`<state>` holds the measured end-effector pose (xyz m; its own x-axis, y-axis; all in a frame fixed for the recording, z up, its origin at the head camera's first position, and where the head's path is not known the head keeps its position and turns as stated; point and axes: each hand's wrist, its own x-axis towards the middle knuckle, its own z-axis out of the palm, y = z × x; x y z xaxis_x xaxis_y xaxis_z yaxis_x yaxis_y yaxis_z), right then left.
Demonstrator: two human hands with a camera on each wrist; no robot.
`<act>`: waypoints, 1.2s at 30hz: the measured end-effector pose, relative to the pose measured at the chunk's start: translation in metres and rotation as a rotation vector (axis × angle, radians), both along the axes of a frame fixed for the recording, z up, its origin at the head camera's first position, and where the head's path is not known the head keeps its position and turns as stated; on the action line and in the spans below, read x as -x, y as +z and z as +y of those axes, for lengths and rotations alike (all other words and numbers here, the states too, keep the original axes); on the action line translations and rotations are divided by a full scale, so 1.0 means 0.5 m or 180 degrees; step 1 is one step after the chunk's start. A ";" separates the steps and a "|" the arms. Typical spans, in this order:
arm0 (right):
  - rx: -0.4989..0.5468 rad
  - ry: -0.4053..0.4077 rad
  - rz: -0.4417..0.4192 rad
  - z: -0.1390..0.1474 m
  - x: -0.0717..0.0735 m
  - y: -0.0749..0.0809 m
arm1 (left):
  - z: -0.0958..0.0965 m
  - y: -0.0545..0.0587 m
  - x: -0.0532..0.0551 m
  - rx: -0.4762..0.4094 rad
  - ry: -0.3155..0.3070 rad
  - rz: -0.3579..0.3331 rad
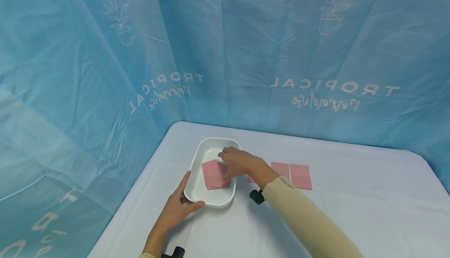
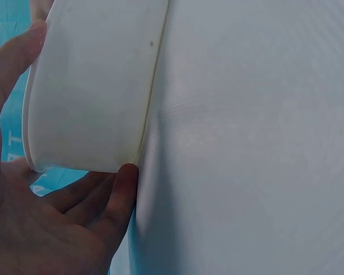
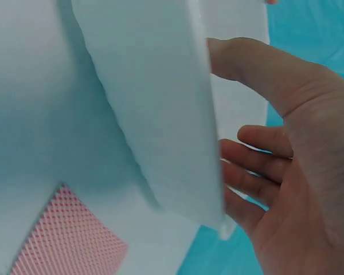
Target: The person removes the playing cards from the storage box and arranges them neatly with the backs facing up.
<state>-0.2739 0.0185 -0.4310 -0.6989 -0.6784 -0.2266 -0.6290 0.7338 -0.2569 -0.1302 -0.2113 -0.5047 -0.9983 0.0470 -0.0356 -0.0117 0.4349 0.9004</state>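
A white rectangular tray (image 1: 217,201) stands on the table, with a few overlapping red-and-white patterned cards (image 1: 213,176) lying in it. My left hand (image 1: 174,208) holds the tray's near left corner, thumb along the near wall and fingers round the side; the left wrist view shows a fingertip low against the wall. Over the tray's right side, my right hand (image 1: 238,162) reaches in with loosely bent fingers, its thumb close to the cards. In the right wrist view the tray wall (image 3: 155,109) hides the fingertips, and no card shows between them.
Right of the tray, patterned cards (image 1: 300,176) lie in a row on the white-covered table (image 1: 358,195); my right forearm partly covers the leftmost. Blue printed curtains (image 1: 246,54) hang behind and to the left of the table. Each wrist wears a black camera mount (image 1: 257,196).
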 end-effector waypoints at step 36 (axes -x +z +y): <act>-0.0397 -0.0202 -0.0008 -0.062 -0.006 -0.054 | 0.006 -0.003 0.002 -0.0124 0.0017 -0.0037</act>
<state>-0.2709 -0.0126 -0.4581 -0.7389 -0.5993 -0.3080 -0.5797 0.7984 -0.1627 -0.1311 -0.2084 -0.5061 -0.9980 0.0431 -0.0455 -0.0246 0.3994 0.9164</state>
